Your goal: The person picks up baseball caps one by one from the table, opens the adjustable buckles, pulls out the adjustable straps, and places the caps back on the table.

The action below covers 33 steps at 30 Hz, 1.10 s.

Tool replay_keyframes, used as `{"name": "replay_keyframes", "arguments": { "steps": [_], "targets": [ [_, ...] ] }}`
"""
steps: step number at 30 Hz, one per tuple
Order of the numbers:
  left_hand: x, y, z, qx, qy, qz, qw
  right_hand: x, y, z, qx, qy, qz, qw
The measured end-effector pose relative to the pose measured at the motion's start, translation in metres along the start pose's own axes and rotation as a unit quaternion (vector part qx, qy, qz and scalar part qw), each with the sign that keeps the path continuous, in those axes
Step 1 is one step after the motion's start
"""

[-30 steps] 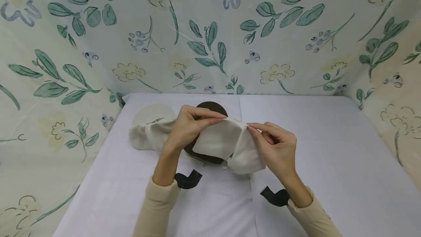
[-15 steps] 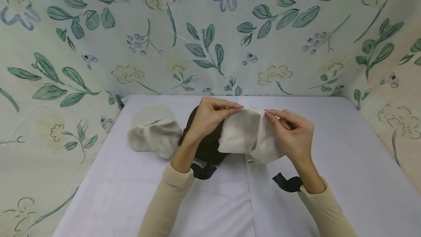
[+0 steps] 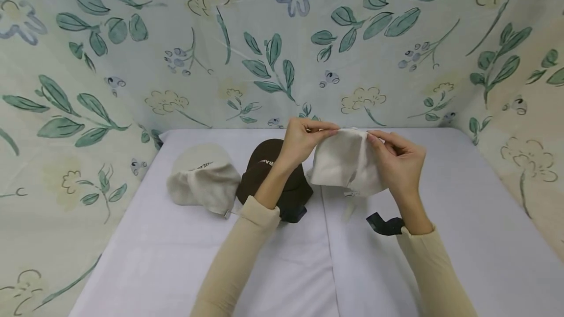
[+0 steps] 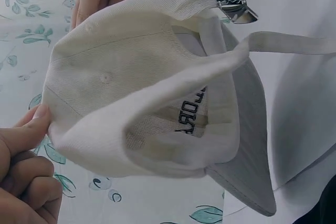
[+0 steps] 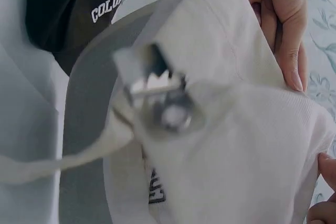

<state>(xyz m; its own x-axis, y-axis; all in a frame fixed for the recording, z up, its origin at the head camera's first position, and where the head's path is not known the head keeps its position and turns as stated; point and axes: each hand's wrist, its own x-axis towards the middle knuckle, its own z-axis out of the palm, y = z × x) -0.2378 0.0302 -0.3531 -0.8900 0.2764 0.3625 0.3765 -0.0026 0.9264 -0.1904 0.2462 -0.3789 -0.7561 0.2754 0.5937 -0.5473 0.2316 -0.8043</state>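
Observation:
Both hands hold a cream baseball cap [image 3: 335, 163] by the top of its crown, its back facing me and the opening downward. My left hand [image 3: 304, 141] pinches the left part of the crown top; my right hand [image 3: 398, 160] pinches the right part. In the left wrist view the strap [image 4: 289, 44] hangs loose from the back, apart from the metal buckle [image 4: 233, 8]. Dark lettering [image 4: 190, 113] shows through the back opening, and the brim [image 4: 249, 150] has a grey underside. The right wrist view shows the same buckle, blurred, close to the camera.
Left of the held cap, a dark brown cap [image 3: 264, 158] with white lettering lies on the white-covered table [image 3: 145, 258], partly behind my left forearm. Beyond it at the left lies another cream cap [image 3: 207, 177]. A floral cloth [image 3: 264, 38] hangs behind the table.
Both hands have carried the cream cap rightward and away from me, from in front of the brown cap to its right. The brown cap's lettering has come into sight.

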Motion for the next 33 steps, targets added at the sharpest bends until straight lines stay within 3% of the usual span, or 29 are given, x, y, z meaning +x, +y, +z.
{"name": "replay_keyframes", "arguments": {
  "steps": [4,8,19,33],
  "targets": [
    [0.009,-0.004,0.009,0.005,0.007,-0.008,0.9999,0.007,0.008,-0.004,0.01,0.007,0.011,1.0],
    [0.008,-0.007,0.016,0.018,0.011,-0.023,0.9995,0.006,0.014,-0.012,-0.018,0.001,0.034,0.999],
    [-0.021,-0.038,0.024,0.06,-0.022,-0.068,0.9957,-0.025,0.035,-0.036,-0.069,-0.097,0.108,0.987],
    [-0.043,-0.068,0.023,-0.009,-0.033,-0.092,0.9952,-0.047,0.056,-0.041,-0.079,-0.148,0.154,0.974]
  ]
}}
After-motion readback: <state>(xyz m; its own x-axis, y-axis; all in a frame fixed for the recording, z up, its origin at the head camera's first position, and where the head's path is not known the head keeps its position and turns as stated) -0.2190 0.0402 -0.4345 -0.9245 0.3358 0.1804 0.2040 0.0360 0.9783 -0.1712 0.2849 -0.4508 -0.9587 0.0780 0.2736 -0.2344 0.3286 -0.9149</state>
